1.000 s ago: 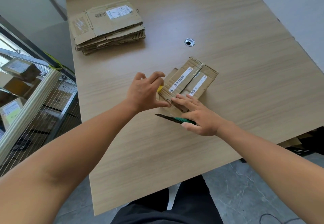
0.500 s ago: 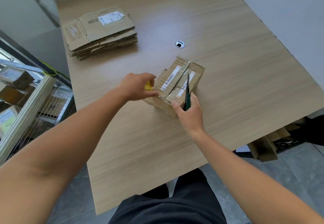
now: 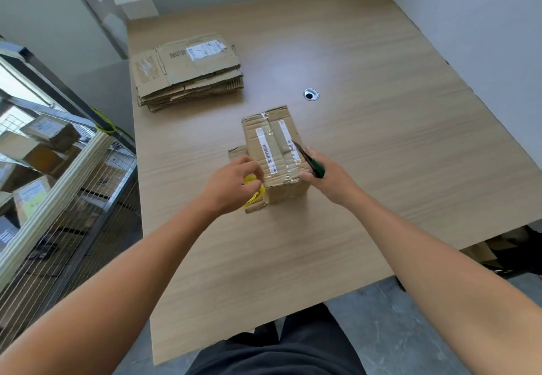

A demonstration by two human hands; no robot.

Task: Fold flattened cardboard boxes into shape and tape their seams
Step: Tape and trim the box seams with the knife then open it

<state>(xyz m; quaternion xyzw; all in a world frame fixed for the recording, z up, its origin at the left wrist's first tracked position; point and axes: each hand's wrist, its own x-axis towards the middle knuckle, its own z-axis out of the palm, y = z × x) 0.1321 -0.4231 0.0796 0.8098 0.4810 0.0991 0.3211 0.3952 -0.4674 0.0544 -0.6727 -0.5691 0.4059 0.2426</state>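
I see the brown cardboard box (image 3: 272,151); my left hand (image 3: 231,184) at its eight o'clock grips a yellow thing (image 3: 254,191), my right hand (image 3: 327,176) at four grips a green-handled blade (image 3: 308,160).

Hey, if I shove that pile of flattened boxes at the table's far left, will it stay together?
Probably not neatly: the pile of flattened boxes is loose, uneven sheets, so upper layers would likely slide. It looks light on the smooth table, so it should move easily.

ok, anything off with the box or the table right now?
Minor only. The clear tape on the box is wrinkled at its near end, and a loose flap sticks out at the box's left side. The stack of flattened boxes is fanned unevenly, edges not lined up. Nothing spilled.
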